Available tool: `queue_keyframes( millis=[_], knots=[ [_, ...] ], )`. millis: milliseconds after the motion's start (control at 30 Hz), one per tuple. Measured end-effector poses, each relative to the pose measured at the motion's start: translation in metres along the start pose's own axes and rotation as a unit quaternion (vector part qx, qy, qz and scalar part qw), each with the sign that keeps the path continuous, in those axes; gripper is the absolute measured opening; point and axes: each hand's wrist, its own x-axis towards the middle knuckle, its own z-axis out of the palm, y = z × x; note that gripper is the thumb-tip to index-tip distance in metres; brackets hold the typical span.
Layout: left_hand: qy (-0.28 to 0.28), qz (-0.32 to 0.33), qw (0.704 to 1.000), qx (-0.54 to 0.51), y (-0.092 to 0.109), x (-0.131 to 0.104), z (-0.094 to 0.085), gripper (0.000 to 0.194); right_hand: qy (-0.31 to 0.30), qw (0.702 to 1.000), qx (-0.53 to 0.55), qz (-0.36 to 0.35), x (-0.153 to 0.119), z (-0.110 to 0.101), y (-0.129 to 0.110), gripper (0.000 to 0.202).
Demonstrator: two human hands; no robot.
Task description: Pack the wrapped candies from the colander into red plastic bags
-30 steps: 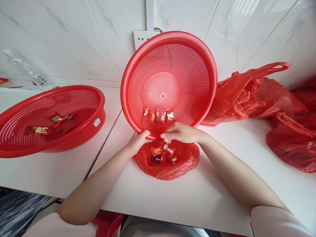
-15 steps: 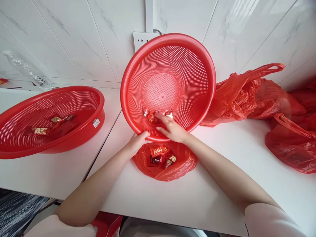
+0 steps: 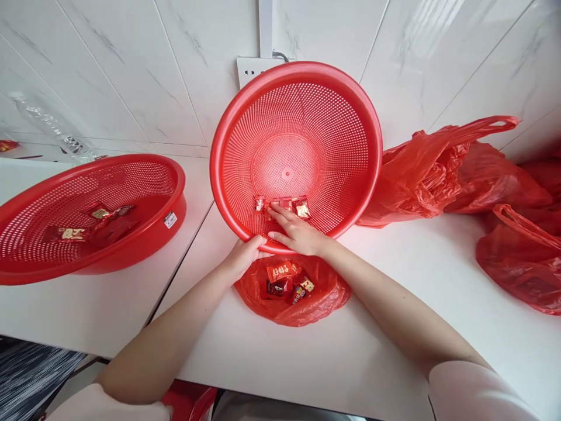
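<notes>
A red perforated basket stands tilted with its open side toward me. My left hand grips its lower left rim, thumb on top. Inside, near the lower rim, lie several small wrapped snacks. My right hand reaches over the rim with its fingers spread, fingertips touching the snacks; it grips nothing that I can see. Just below the basket, an opened red plastic bag holds several wrapped packets.
Another red basket with several packets sits at the left. Red plastic bags lie at the right. Behind are a clear bottle, a tiled wall and a power socket. A seam crosses the white table.
My right hand has shifted slightly left and down over the snacks, its fingers lying flatter. The basket's rim has moved slightly, with my left hand still on it.
</notes>
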Motion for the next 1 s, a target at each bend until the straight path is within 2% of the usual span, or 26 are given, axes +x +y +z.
queue_keyframes(
  millis=[133,267,433,500,567,633,700,833,1000],
  knots=[
    [-0.01,-0.009,1.0,-0.01,0.004,-0.004,0.005,0.015,-0.009,0.999,0.018,-0.026,-0.002,-0.004,0.001,0.059],
    [-0.008,-0.004,1.0,-0.013,0.009,-0.005,0.007,0.017,-0.008,1.0,0.028,-0.008,-0.01,-0.012,0.001,0.05],
    [-0.001,-0.015,1.0,-0.008,0.01,-0.004,0.005,0.006,0.015,0.999,-0.011,0.028,-0.011,-0.011,0.004,0.032],
    [0.006,-0.019,1.0,-0.008,0.009,-0.004,0.004,0.005,0.025,0.998,0.034,0.044,-0.01,-0.011,0.006,0.029],
    [0.005,-0.017,1.0,-0.009,0.009,-0.004,0.004,0.005,0.015,0.984,0.151,0.089,-0.009,-0.012,0.009,0.031],
    [0.0,-0.012,1.0,-0.008,0.008,-0.003,0.004,0.005,-0.002,0.95,0.283,0.134,-0.01,-0.015,0.01,0.036],
    [0.001,-0.014,1.0,-0.007,0.008,-0.003,0.003,0.003,-0.005,0.917,0.366,0.158,-0.011,-0.018,0.01,0.04],
    [0.005,-0.016,1.0,-0.005,0.007,-0.004,0.003,0.003,-0.002,0.897,0.401,0.187,-0.013,-0.018,0.012,0.044],
    [-0.007,-0.012,1.0,0.002,0.007,-0.003,0.004,0.007,-0.018,0.917,0.378,0.131,-0.014,-0.016,0.014,0.038]
  ],
)
